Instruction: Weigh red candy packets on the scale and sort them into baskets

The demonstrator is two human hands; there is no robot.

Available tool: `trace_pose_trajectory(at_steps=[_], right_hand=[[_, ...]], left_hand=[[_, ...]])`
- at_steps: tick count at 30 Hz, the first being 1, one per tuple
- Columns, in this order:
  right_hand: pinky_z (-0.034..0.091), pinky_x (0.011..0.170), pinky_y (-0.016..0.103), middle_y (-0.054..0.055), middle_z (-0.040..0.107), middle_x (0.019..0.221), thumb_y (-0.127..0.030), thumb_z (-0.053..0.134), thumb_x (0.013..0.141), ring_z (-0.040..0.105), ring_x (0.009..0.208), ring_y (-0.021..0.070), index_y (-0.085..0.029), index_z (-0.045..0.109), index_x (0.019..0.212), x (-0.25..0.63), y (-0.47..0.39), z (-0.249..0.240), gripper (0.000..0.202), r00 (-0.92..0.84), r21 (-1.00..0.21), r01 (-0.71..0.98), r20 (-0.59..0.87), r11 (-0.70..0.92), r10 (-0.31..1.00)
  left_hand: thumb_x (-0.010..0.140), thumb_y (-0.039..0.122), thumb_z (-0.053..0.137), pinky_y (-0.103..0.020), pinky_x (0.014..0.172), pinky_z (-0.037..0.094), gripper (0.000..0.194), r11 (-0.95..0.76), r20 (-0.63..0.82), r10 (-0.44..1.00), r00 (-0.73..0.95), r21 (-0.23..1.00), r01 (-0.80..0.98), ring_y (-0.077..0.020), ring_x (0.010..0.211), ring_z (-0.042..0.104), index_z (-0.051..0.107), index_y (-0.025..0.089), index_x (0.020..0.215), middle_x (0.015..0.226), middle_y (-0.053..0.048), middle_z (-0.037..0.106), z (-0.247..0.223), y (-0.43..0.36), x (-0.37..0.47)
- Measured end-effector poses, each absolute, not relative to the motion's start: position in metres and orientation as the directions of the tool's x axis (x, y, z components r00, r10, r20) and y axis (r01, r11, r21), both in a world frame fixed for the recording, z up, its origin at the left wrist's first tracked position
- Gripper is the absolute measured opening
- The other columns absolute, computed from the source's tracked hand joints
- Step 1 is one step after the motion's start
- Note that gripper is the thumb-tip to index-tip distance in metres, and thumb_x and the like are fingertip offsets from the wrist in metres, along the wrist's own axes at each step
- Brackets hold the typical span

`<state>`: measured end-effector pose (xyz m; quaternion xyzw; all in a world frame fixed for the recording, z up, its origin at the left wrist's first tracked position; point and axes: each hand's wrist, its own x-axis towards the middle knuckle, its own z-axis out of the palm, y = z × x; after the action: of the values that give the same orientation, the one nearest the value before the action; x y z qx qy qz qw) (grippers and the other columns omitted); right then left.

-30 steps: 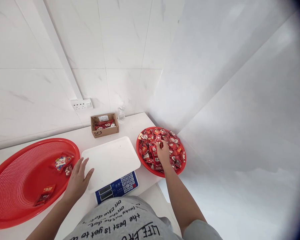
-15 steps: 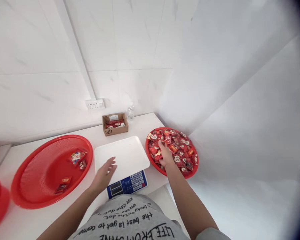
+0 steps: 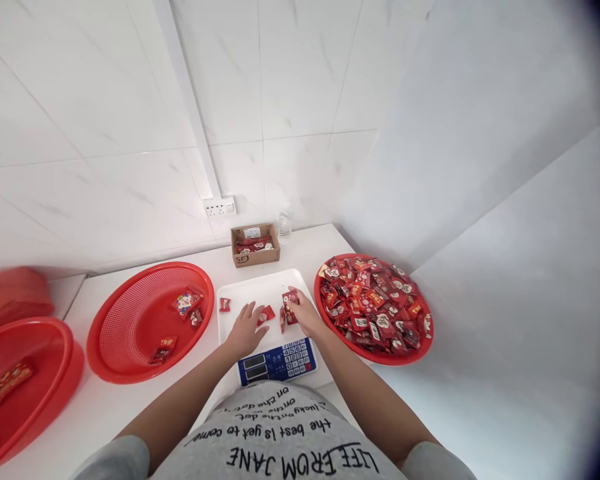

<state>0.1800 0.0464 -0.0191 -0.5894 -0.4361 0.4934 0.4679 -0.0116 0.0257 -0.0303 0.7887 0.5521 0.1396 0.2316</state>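
Observation:
My left hand (image 3: 247,331) is over the left part of the white scale tray (image 3: 250,287), fingers apart, beside a red packet (image 3: 266,315). My right hand (image 3: 304,313) grips a dark red packet (image 3: 291,308) above the tray's right side. A narrow red packet (image 3: 282,319) is just left of it, and a small one (image 3: 225,305) lies near the tray's left edge. The scale's blue panel (image 3: 279,361) faces me. Right of the scale, a red basket (image 3: 427,347) is heaped with red packets.
A red basket (image 3: 100,360) at left holds a few packets; another (image 3: 63,373) stands at the far left, near a red bag (image 3: 15,293). Behind the scale are a cardboard box (image 3: 257,258) with packets and a clear bottle (image 3: 285,223). A socket (image 3: 220,207) is on the wall.
My right hand has moved from the full basket to the scale tray with a packet. Several packets now show on the tray, bare before. The view has shifted left.

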Motion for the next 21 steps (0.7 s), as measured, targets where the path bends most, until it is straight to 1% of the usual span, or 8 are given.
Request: trace_pose_trajectory(at_steps=[3,6,9,12,15,18,21], right_hand=[[0.045,0.091,0.033,0.005,0.059,0.117,-0.022,0.046,0.077,0.056,0.106,0.0157,-0.022,0.043,0.127,0.181,0.046,-0.024,0.051,0.091,-0.979,0.123,-0.153,-0.164,0.984],[0.041,0.097,0.031,0.007,0.054,0.125,-0.016,0.040,0.078,0.052,0.113,0.0138,-0.020,0.038,0.132,0.182,0.043,-0.028,0.054,0.050,-0.945,0.288,-0.149,-0.157,0.988],[0.039,0.099,0.032,0.008,0.052,0.128,-0.016,0.042,0.077,0.050,0.115,0.0151,-0.018,0.042,0.130,0.187,0.038,-0.033,0.052,0.056,-0.900,0.416,-0.120,-0.133,0.991],[0.038,0.100,0.035,0.009,0.053,0.125,-0.016,0.044,0.076,0.049,0.116,0.0174,-0.017,0.047,0.125,0.189,0.032,-0.035,0.050,0.056,-0.870,0.487,-0.064,-0.083,0.996],[0.033,0.103,0.037,0.008,0.050,0.127,-0.018,0.048,0.074,0.044,0.120,0.0184,-0.020,0.049,0.124,0.186,0.025,-0.034,0.049,-0.003,-0.818,0.575,-0.009,-0.006,1.000],[0.029,0.106,0.037,0.008,0.042,0.135,-0.018,0.053,0.072,0.037,0.126,0.0198,-0.022,0.049,0.125,0.181,0.018,-0.033,0.053,-0.075,-0.757,0.652,-0.015,0.038,0.997],[0.028,0.106,0.038,0.008,0.037,0.139,-0.015,0.054,0.071,0.033,0.128,0.0219,-0.023,0.051,0.124,0.178,0.015,-0.035,0.054,-0.127,-0.695,0.714,-0.005,0.088,0.992]], left_hand=[[0.080,0.034,0.054,-0.051,0.104,0.026,0.053,-0.305,-0.068,0.925,0.374,0.453,0.838,-0.0323,0.134,0.023,0.041,0.019,0.130,0.143,-0.015,0.032,-0.035,0.023,-0.011],[0.081,0.035,0.052,-0.052,0.105,0.023,0.052,-0.305,-0.040,0.937,0.346,0.385,0.871,-0.0332,0.135,0.019,0.042,0.019,0.130,0.144,-0.015,0.032,-0.034,0.024,-0.012],[0.083,0.042,0.049,-0.056,0.105,0.019,0.053,-0.220,0.032,0.975,0.222,0.326,0.919,-0.0357,0.136,0.014,0.043,0.018,0.130,0.144,-0.016,0.030,-0.033,0.031,-0.021],[0.082,0.047,0.048,-0.057,0.104,0.020,0.059,-0.130,0.034,0.992,0.125,0.313,0.941,-0.0384,0.135,0.014,0.043,0.014,0.130,0.144,-0.020,0.030,-0.036,0.038,-0.031],[0.083,0.047,0.046,-0.055,0.104,0.023,0.057,-0.165,0.036,0.986,0.163,0.342,0.925,-0.0369,0.135,0.016,0.043,0.014,0.129,0.143,-0.019,0.031,-0.041,0.041,-0.034],[0.084,0.045,0.044,-0.052,0.104,0.026,0.053,-0.236,0.055,0.971,0.233,0.384,0.893,-0.0340,0.135,0.017,0.044,0.017,0.129,0.142,-0.016,0.033,-0.042,0.039,-0.029],[0.085,0.044,0.045,-0.051,0.105,0.025,0.049,-0.318,0.041,0.943,0.330,0.403,0.858,-0.0320,0.135,0.018,0.046,0.021,0.128,0.141,-0.012,0.036,-0.040,0.034,-0.023]])
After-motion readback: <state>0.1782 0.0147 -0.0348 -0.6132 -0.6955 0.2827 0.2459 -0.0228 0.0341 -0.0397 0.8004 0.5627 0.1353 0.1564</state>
